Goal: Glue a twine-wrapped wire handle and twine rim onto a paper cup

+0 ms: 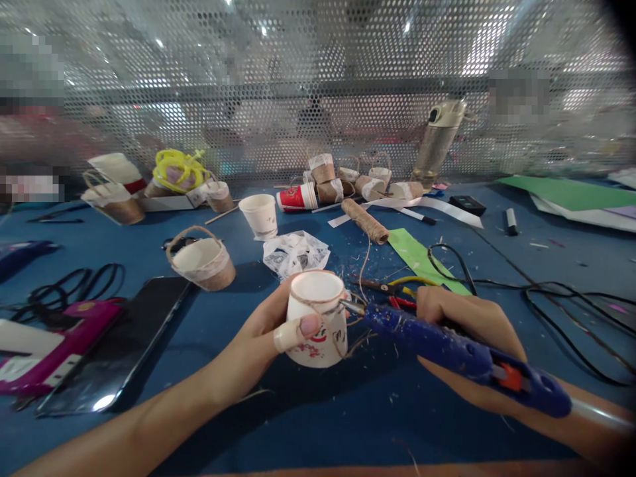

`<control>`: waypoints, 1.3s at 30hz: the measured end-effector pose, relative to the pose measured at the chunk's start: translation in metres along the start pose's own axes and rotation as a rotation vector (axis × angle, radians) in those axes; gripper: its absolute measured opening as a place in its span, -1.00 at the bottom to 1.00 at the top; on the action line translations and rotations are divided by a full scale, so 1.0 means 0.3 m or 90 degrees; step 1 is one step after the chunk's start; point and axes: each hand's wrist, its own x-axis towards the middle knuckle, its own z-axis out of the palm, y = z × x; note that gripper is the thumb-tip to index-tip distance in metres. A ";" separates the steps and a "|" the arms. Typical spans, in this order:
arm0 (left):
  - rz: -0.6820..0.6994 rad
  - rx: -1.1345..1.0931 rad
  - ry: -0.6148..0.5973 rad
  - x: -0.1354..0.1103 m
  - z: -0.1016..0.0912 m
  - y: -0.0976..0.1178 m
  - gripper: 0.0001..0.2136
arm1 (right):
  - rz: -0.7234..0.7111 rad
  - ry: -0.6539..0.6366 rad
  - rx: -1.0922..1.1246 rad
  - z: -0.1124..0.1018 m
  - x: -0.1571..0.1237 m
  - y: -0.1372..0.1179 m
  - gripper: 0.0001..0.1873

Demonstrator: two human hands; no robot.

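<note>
My left hand [271, 331] is wrapped round a white paper cup [318, 321] that stands upright on the blue table [318, 417]; a band of twine runs round the cup's rim. The thumb, with a plaster on it, presses the cup's side. My right hand [467, 324] grips a blue hot glue gun [462, 354], whose metal nozzle [352, 307] touches the twine near the cup's rim. A loose end of twine trails from the cup toward a jute spool [365, 220] lying farther back.
A twine-wrapped cup basket [203, 260], a plain paper cup [260, 215], crumpled plastic [295, 252], green paper [420, 255], pliers [392, 287] and black cables [561, 298] lie around. A phone [119, 341] and pink glue gun [54, 344] sit at left. Finished cups [348, 182] line the perforated wall.
</note>
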 end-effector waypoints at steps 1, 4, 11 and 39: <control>0.000 0.005 -0.003 0.000 -0.001 -0.001 -0.57 | -0.003 0.000 0.011 0.000 -0.001 0.000 -0.74; 0.000 0.009 -0.014 0.001 -0.005 -0.003 -0.58 | 0.002 -0.001 0.020 -0.001 -0.003 0.000 -0.74; 0.002 -0.038 -0.033 -0.003 -0.002 0.003 -0.61 | 0.020 0.011 0.010 -0.002 0.002 0.009 -0.75; -0.007 -0.097 -0.060 0.010 0.005 0.005 -0.63 | 0.072 -0.026 0.155 0.005 0.013 0.013 -0.70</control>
